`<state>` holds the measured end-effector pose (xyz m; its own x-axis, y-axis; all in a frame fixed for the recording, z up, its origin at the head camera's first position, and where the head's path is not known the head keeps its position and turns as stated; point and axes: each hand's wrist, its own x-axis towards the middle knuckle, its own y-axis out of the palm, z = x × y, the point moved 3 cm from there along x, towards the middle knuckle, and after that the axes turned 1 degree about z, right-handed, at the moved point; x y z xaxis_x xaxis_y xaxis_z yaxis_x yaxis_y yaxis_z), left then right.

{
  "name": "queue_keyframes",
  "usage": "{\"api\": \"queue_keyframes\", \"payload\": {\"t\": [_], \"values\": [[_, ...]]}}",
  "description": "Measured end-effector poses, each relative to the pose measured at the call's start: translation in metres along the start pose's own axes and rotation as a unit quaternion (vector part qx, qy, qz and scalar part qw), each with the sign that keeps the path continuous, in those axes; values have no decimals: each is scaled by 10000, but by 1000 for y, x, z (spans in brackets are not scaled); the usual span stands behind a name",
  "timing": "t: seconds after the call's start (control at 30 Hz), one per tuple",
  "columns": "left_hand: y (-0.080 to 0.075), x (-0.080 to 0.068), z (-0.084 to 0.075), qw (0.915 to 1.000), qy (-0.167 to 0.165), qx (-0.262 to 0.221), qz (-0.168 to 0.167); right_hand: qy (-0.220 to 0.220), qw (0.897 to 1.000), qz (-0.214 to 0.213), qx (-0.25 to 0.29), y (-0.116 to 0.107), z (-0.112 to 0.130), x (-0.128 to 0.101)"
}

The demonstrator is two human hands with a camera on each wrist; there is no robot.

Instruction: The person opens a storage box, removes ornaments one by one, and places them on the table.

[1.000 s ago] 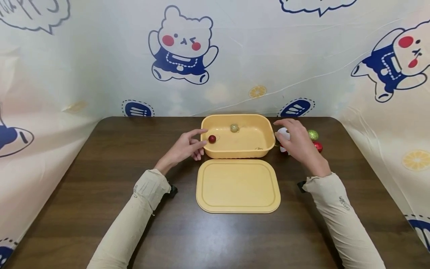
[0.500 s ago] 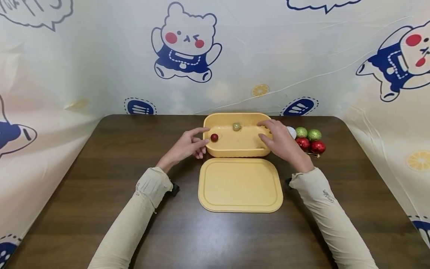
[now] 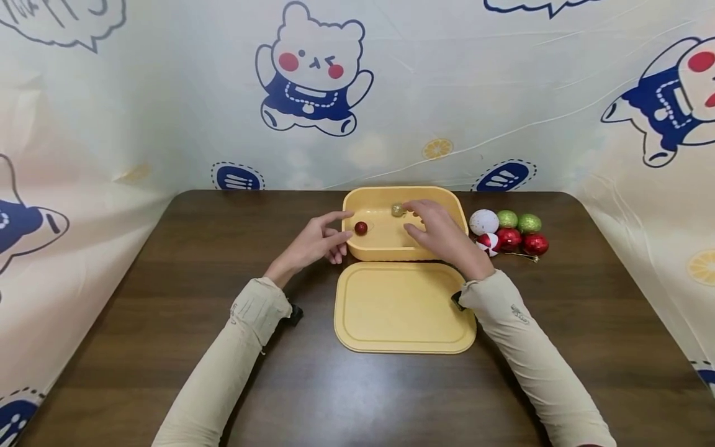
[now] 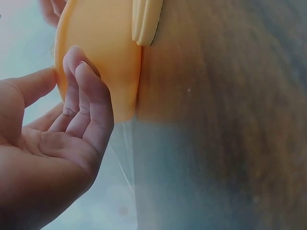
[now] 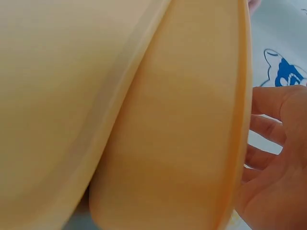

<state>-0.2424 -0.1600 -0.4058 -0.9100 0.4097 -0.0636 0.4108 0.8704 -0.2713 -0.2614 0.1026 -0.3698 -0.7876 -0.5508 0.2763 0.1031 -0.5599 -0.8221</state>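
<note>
A yellow plastic box stands at the back of the table, its inside facing up. In it lie a small dark red ball with a thin loop and a small gold ball. My left hand rests its thumb and forefinger at the box's left rim, the other fingers loosely bent outside the wall. Over the right half of the box is my right hand, thumb and forefinger apart, fingertips close to the gold ball. In the right wrist view the box wall hides those fingertips; I see nothing held.
A flat yellow lid lies in front of the box, under my right wrist. To the right are a white ball, a red-and-white ball, green glitter balls and shiny red balls. A printed cloth hangs behind.
My right hand has moved left, from the balls beside the box to over its inside, uncovering those balls. The left hand stays at the rim. The head view has shifted slightly.
</note>
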Motion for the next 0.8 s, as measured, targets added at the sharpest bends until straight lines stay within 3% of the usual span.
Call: {"api": "queue_keyframes", "payload": {"t": [0.47, 0.8], "values": [[1, 1, 0, 9998, -126, -124, 41, -68, 9988, 437, 229, 29, 12, 22], [0, 1, 0, 10000, -32, -60, 47, -13, 9965, 815, 208, 48, 25, 45]]}}
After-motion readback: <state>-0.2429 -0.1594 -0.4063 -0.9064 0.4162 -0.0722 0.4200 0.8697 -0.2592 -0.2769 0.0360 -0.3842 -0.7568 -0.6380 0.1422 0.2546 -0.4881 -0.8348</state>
